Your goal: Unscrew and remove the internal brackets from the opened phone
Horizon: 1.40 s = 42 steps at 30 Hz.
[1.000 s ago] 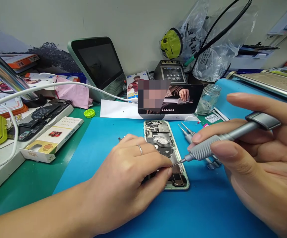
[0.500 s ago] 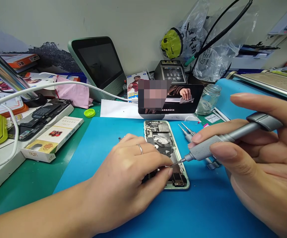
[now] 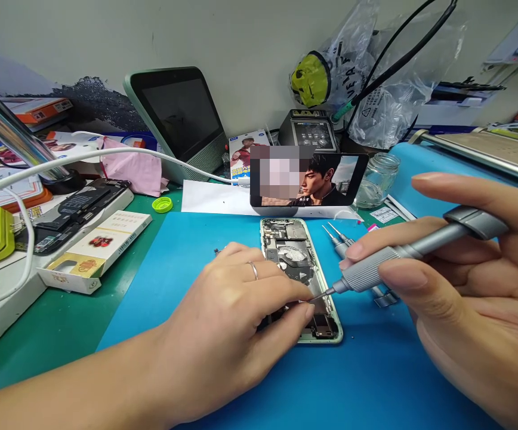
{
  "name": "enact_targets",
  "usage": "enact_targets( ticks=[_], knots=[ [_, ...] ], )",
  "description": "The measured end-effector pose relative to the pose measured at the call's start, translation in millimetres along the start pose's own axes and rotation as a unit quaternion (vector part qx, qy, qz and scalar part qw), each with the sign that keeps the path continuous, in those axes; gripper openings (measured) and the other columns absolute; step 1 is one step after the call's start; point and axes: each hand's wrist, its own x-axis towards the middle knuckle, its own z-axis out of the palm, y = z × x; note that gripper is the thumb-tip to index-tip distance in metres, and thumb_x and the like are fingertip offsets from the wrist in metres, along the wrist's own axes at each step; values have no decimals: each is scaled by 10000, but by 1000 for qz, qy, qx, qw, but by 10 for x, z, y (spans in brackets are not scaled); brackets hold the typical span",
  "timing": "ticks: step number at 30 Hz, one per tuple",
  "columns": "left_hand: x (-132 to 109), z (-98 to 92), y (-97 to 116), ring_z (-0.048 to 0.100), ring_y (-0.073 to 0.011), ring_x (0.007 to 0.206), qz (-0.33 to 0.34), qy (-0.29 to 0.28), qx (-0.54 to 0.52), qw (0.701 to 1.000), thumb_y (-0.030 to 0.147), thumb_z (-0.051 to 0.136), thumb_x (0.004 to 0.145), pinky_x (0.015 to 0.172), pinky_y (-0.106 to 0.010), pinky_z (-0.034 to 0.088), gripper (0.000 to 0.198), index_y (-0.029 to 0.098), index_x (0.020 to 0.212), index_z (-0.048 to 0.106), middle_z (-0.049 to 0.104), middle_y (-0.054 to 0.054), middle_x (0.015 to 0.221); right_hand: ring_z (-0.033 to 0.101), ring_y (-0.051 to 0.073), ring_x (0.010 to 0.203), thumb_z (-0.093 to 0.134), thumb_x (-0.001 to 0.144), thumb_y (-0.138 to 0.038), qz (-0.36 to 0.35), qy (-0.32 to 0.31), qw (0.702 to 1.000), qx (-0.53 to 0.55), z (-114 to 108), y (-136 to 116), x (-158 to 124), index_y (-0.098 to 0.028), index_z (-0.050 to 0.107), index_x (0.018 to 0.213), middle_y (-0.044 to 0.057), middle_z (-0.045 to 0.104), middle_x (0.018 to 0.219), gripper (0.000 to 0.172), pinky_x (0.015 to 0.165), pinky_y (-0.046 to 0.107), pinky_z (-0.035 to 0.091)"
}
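Note:
An opened phone (image 3: 292,254) lies on the blue mat, its inner parts exposed inside a pale green frame. My left hand (image 3: 241,304), with a ring on one finger, reaches over the phone's lower half and hides part of it. Its thumb and forefinger are pinched together at the tip of a grey screwdriver (image 3: 370,269); what sits between them is too small to make out. My right hand (image 3: 460,298) grips that screwdriver by its knurled shaft, with the tip pointing left. More screwdrivers (image 3: 342,239) lie on the mat, just right of the phone.
A propped-up phone playing a video (image 3: 352,179) stands behind the opened phone. A glass jar (image 3: 378,179) is right of it. Leftward are a small carton (image 3: 100,248), a green cap (image 3: 162,205) and a white cable (image 3: 151,153). A smart display (image 3: 178,113) stands at the back.
The video on the propped-up phone shows a different scene. Both hands and the screwdriver have hardly moved.

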Motion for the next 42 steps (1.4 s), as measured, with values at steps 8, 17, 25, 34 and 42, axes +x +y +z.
enact_targets(
  ticks=[8, 17, 25, 34, 42],
  knots=[
    [9, 8, 1, 661, -64, 822, -21, -1, -7, 1000, 211, 736, 1028, 781, -301, 438, 41, 216, 1049, 771, 783, 103, 907, 837, 196, 839, 915, 908, -289, -7, -8, 1000, 20, 4, -24, 45, -393, 732, 1385, -11, 773, 964, 522, 760, 260, 770],
    [-1, 17, -7, 643, -118, 934, -11, -12, -2, 1000, 259, 747, 1030, 822, -329, 453, 122, 224, 1147, 748, 787, 53, 1059, 839, 176, 819, 905, 907, -241, -15, -14, 1000, 14, 0, -56, 26, -380, 735, 1388, -18, 791, 996, 529, 748, 226, 759],
    [-13, 18, 10, 644, -121, 912, 9, 9, -10, 1000, 287, 759, 1038, 811, -332, 466, 133, 217, 1151, 760, 785, 36, 1090, 834, 199, 723, 841, 978, -319, -107, -69, 990, -65, -63, -38, -34, -395, 655, 1527, 23, 852, 1147, 585, 788, 313, 774],
    [22, -18, 14, 639, -133, 842, 70, 24, -4, 997, 240, 738, 1038, 740, -323, 471, 52, 202, 1004, 750, 784, 15, 972, 882, 217, 839, 758, 1032, -218, -215, -169, 961, -49, -42, -60, -61, -289, 672, 1456, 23, 892, 1126, 438, 876, 287, 755],
    [33, -50, 77, 652, -141, 836, 78, -1, -5, 997, 183, 688, 1039, 728, -314, 495, 116, 190, 925, 709, 778, -10, 919, 871, 206, 918, 725, 1032, -129, -263, -211, 941, -25, -43, -81, -11, -263, 398, 1698, 67, 883, 1080, 753, 864, 274, 736]
  ],
)
